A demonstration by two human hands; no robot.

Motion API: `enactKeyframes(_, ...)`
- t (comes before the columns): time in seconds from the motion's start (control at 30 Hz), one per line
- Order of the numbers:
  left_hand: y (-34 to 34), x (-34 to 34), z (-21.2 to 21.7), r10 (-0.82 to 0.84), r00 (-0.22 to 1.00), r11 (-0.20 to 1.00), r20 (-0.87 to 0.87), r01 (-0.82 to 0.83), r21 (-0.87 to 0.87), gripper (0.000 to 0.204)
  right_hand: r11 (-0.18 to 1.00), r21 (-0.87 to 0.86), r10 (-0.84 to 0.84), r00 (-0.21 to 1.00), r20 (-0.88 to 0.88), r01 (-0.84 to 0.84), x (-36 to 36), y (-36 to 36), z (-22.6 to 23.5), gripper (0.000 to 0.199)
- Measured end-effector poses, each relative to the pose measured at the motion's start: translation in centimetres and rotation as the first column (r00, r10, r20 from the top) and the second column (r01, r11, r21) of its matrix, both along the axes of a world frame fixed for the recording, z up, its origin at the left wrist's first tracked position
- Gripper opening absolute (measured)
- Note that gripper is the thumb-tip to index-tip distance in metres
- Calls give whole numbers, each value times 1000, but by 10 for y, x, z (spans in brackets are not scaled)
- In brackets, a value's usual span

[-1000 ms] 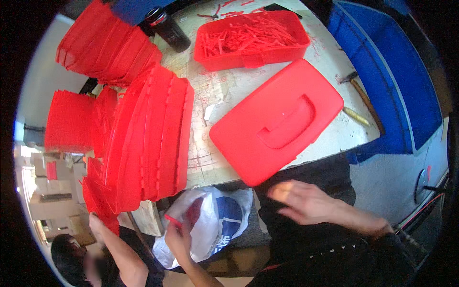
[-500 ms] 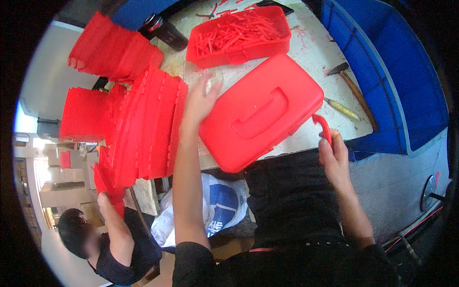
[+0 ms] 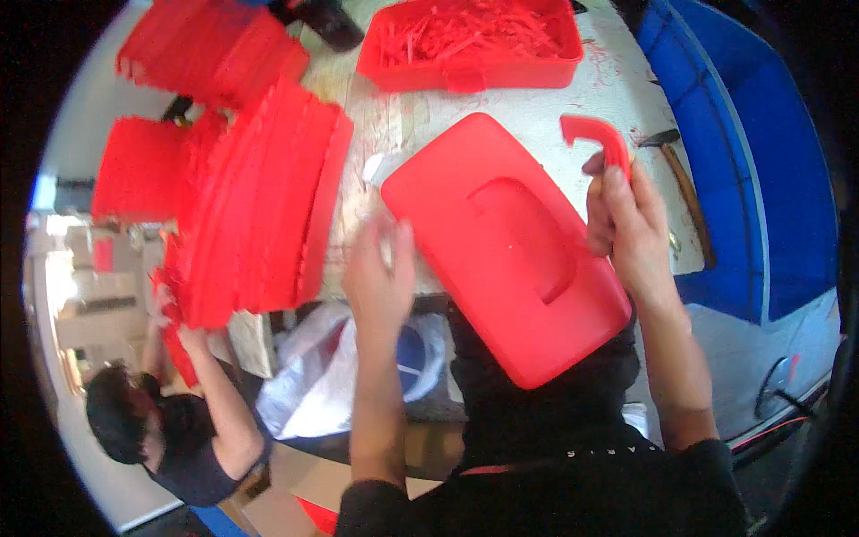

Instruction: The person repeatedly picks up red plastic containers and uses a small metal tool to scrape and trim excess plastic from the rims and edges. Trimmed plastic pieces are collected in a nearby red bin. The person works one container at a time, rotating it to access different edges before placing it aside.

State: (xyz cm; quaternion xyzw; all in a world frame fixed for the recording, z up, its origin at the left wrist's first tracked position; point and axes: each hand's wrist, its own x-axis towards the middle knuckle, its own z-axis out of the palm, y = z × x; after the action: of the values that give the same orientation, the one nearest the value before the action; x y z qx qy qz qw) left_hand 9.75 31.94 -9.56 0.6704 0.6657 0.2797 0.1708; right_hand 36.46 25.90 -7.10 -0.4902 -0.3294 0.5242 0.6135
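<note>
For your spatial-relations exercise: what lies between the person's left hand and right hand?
In the head view, the large red lid lies on the table between the left hand and the right hand, which holds a red hooked piece.

A large lid lies at the bench's near edge, overhanging it toward the person. Behind it, at the far edge, sits a tray holding loose strips. Left of the lid, a row of stacked lids leans along the left edge (more stacks behind). A bin stands right of the bench.
</note>
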Motion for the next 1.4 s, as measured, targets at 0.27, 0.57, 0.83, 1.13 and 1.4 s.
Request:
enactKeyframes(0.27, 117, 39, -32, -278, 943, 948, -181, 239, -210, 58, 801, -593, 218, 963, 160, -82, -48, 6, -4, 16)
enactKeyframes(0.57, 106, 47, -26, -255, 940, 960, -226, 218, -176, 64, 914, -405, 247, 740, 625, 37, -84, -3, -15, 16)
enactKeyframes(0.83, 103, 47, -36, -336, 920, 942, -200, 322, -98, 61, 904, -413, 107, 877, 468, 110, -70, -8, -24, 19)
enactKeyframes(1.13, 99, 52, -32, -437, 887, 899, -147, 427, -96, 58, 842, -455, -6, 848, 530, 291, -68, -20, -24, 22)
enactKeyframes(1.4, 112, 41, -33, -609, 780, 793, -144, 602, -91, 58, 909, -410, 346, 406, 846, 79, -64, 15, -17, 22)
